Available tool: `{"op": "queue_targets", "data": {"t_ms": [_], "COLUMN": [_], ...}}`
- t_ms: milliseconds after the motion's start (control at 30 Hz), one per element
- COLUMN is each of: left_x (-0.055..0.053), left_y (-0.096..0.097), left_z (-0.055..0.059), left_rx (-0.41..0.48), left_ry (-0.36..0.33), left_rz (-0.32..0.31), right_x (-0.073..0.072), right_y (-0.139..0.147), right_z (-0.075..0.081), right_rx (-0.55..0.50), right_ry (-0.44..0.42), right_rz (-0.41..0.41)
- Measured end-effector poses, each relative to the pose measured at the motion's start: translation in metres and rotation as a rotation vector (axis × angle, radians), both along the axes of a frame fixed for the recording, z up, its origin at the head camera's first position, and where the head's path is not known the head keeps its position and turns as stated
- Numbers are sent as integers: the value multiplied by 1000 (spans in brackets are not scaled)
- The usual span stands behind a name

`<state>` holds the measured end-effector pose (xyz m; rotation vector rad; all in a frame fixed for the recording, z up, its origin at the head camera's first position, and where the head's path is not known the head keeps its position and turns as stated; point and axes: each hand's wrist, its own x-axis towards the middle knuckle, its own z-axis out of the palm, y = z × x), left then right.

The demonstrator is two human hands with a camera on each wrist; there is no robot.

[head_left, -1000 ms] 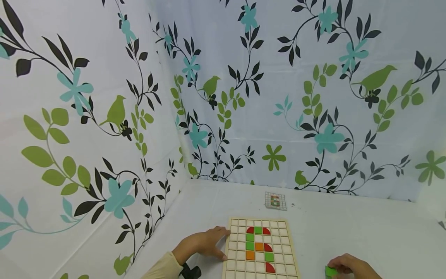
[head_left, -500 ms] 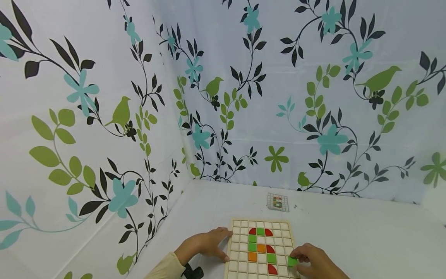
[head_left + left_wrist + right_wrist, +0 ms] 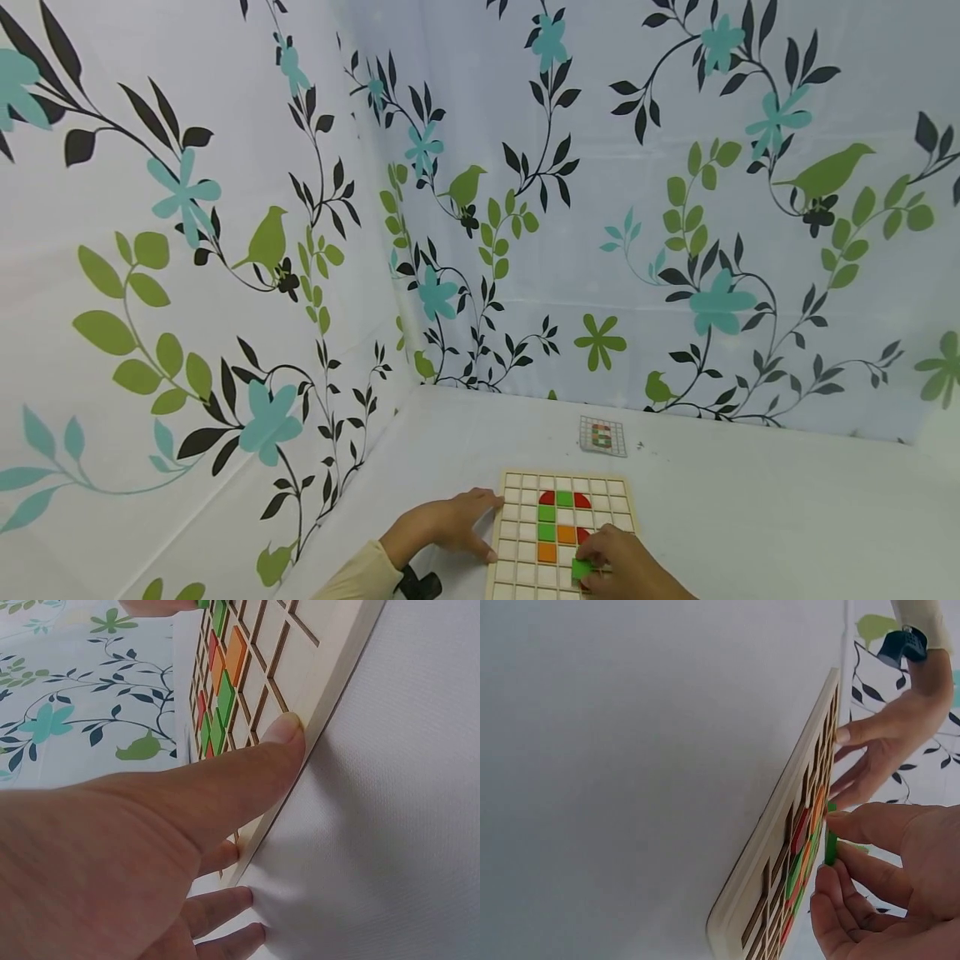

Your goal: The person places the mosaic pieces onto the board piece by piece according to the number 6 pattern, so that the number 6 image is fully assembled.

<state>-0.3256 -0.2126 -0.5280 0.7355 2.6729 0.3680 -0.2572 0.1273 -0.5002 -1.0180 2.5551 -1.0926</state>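
Note:
A wooden grid board [image 3: 507, 551] lies on the white table, with red quarter-round, green square and orange square tiles set in its cells. My left hand [image 3: 457, 522] rests at its left edge, thumb on the frame [image 3: 341, 679] and fingers spread along the side. Over the lower middle of the board, my right hand [image 3: 626, 565] pinches a green square tile [image 3: 831, 844] between thumb and fingertips. That tile is tilted on edge just above the cells in the right wrist view. The right hand hides some of the tiles beneath it in the head view.
Behind the board lies a small card [image 3: 602, 436] printed with a grid and a coloured pattern. A curtain [image 3: 480, 250] with birds, leaves and flowers hangs around the back and left of the table. A dark device [image 3: 420, 585] is strapped to the left wrist.
My right hand has carried the green tile from the table at the right, over the board's right edge, to its lower middle. The left hand keeps its place at the board's edge.

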Motion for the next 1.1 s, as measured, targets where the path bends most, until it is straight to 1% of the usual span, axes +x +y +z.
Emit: {"op": "queue_targets", "data": {"t_ms": [33, 100, 200, 233, 300, 400, 500, 567, 700, 833, 900, 933, 967, 1067, 1100], "left_x": [-2, -5, -17, -22, -31, -40, -43, -43, -42, -43, -43, -43, -44, -45, -45], "left_y": [-1, -3, -8, -10, -13, -17, -20, -20, -20, -20, -19, -19, -19, -19, -19], "left_z": [-2, -6, -22, -29, -38, -46, -47, -47, -47, -47, -45, -45, -45, -47, -48], "left_rx": [5, 15, 34, 39, 44, 52, 61, 65, 67, 63, 65, 64, 65, 64, 63], "left_ry": [-7, -20, -31, -30, -30, -38, -43, -45, -46, -45, -50, -51, -51, -51, -50], "left_rz": [-5, 15, 8, 0, -11, -33, -48, -58, -69, -62, -56, -56, -57, -62, -64], "right_x": [-1, -1, 0, 0, 1, 1, 2, 1, 0, 0, -1, -2, -3, -13, -18], "right_y": [-2, -6, -10, -11, -13, -15, -16, -17, -17, -18, -18, -19, -19, -16, -15], "right_z": [-1, -3, -4, -4, -5, -5, -4, -3, -1, 0, 1, -1, -4, -20, -28], "right_rx": [-11, -9, -12, -4, 10, 19, 25, 30, 35, 42, 38, 35, 15, -7, -16], "right_ry": [22, 62, 91, 96, 81, 74, 65, 57, 13, 12, 13, 19, -2, -17, -33], "right_rz": [29, 63, 87, 90, 79, 74, 75, 74, 79, 106, 102, 102, 91, 90, 87]}}
